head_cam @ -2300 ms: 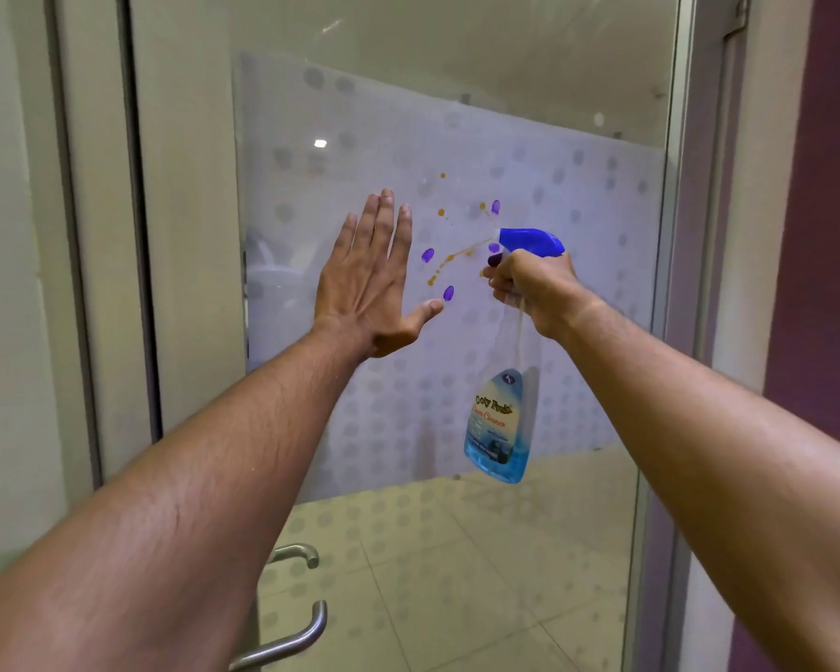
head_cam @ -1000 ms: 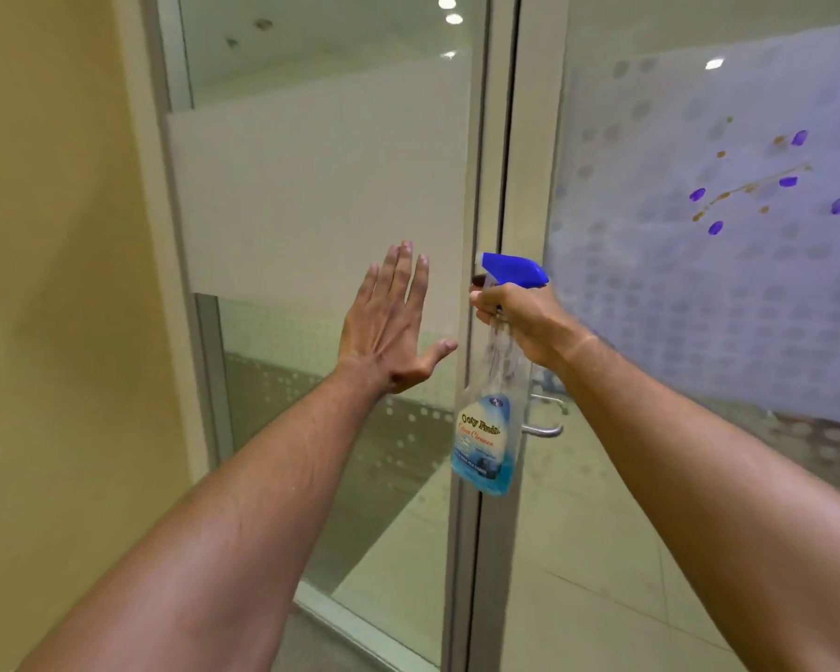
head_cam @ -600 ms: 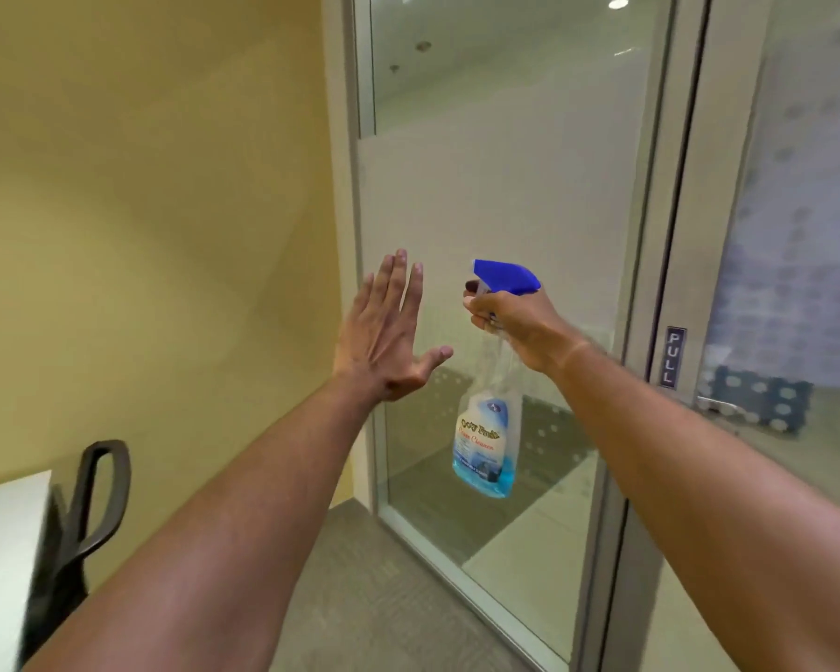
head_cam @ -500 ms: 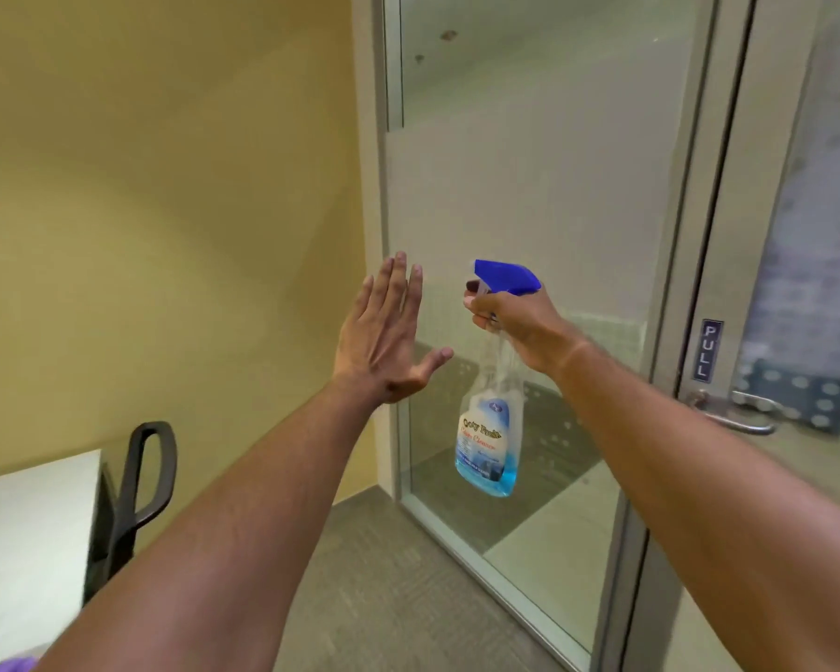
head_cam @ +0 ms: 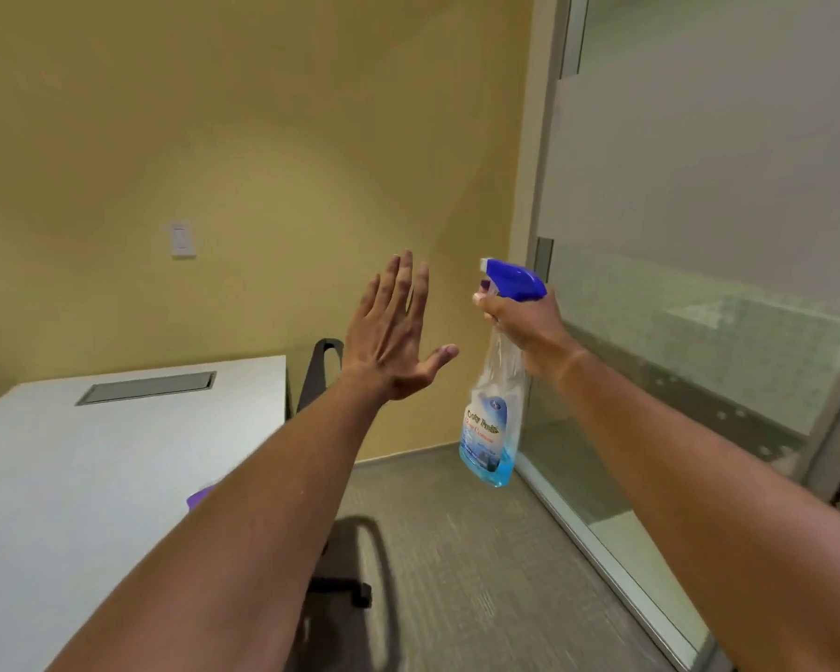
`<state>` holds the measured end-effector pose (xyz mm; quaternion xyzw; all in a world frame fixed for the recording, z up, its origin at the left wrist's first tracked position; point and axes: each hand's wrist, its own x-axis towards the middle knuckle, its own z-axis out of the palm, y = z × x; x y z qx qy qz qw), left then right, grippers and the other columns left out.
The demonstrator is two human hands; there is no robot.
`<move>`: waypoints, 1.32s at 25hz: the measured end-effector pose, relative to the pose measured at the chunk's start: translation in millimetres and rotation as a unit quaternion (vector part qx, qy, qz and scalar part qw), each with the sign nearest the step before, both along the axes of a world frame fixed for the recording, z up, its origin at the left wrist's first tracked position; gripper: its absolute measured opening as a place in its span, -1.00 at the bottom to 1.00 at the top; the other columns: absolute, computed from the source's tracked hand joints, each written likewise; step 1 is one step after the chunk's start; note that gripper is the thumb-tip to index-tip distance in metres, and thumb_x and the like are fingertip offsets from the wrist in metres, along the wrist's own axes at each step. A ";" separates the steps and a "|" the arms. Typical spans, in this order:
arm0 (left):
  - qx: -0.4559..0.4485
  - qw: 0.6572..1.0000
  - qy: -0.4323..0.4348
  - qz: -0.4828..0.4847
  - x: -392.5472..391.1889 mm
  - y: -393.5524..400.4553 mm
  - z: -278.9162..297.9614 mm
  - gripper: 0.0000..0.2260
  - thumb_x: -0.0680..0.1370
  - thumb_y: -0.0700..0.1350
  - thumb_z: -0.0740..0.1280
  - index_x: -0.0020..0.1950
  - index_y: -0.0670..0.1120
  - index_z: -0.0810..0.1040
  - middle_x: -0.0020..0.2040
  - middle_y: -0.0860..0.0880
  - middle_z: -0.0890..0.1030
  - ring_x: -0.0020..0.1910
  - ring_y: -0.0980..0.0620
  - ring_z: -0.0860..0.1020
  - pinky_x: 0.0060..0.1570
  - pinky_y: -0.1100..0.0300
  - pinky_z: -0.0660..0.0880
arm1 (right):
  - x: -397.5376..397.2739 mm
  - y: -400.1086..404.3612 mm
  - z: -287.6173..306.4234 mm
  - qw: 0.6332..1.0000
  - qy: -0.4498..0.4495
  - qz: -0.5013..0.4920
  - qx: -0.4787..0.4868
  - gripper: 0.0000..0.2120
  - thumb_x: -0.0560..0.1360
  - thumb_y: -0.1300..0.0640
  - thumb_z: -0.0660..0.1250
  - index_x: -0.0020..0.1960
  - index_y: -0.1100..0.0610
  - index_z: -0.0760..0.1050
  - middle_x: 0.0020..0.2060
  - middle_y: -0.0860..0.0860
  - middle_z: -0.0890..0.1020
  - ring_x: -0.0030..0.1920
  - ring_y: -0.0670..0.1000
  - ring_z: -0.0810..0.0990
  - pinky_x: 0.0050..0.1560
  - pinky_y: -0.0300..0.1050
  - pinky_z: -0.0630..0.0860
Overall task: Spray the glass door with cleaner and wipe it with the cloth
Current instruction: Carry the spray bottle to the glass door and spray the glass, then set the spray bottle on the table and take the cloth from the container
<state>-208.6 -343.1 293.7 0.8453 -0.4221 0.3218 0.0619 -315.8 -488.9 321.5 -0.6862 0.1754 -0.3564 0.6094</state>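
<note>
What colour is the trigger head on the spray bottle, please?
Blue, with a white nozzle tip; the spray bottle shows in the head view.

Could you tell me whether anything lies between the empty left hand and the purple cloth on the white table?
The left hand is raised, open and empty. Only a purple corner of the cloth shows on the table; the person's own left forearm covers the rest. Nothing else visibly blocks it.
</note>
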 end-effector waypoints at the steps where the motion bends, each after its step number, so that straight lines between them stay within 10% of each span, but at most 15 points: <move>1: -0.005 1.000 -0.002 0.017 -1.5 14.8 -3.7 -0.08 0.48 0.42 -0.02 0.57 -0.15 -0.30 0.57 -0.20 -0.30 0.56 -0.13 -0.27 0.54 -0.06 -0.15 | 4.1 12.1 -4.2 1.000 -0.003 0.009 0.001 -0.67 0.42 0.18 0.48 0.15 0.08 0.50 0.02 0.02 0.61 0.01 -0.02 0.59 0.06 -0.10 0.57; 9: 0.016 0.993 0.024 0.118 -26.3 115.0 -25.4 -0.08 0.48 0.42 -0.02 0.56 -0.15 -0.32 0.57 -0.18 -0.32 0.56 -0.10 -0.29 0.54 -0.04 -0.19 | 23.6 95.4 -36.4 0.992 0.037 0.119 0.023 -0.33 0.28 -0.03 0.55 0.29 0.13 0.40 0.11 0.11 0.57 0.06 0.05 0.59 -0.14 -0.17 0.49; 18: 0.010 0.978 0.035 0.207 -20.5 244.9 -50.9 -0.10 0.47 0.43 -0.09 0.56 -0.14 -0.31 0.57 -0.16 -0.32 0.56 -0.09 -0.30 0.54 -0.04 -0.19 | 36.2 234.1 -47.2 0.991 0.005 0.133 0.016 -0.73 0.45 0.11 0.46 -0.17 0.02 0.34 -0.27 -0.02 0.42 -0.23 -0.01 0.46 -0.07 -0.05 0.49; 33: 0.029 0.973 0.085 0.213 95.5 448.4 -122.0 -0.12 0.50 0.42 -0.05 0.57 -0.11 -0.30 0.58 -0.16 -0.29 0.57 -0.11 -0.27 0.54 -0.05 -0.20 | 163.7 441.7 -100.4 0.992 0.045 0.103 0.054 -0.47 0.48 0.10 0.46 0.33 0.17 0.28 -0.05 0.00 0.44 -0.13 -0.04 0.48 -0.26 -0.31 0.43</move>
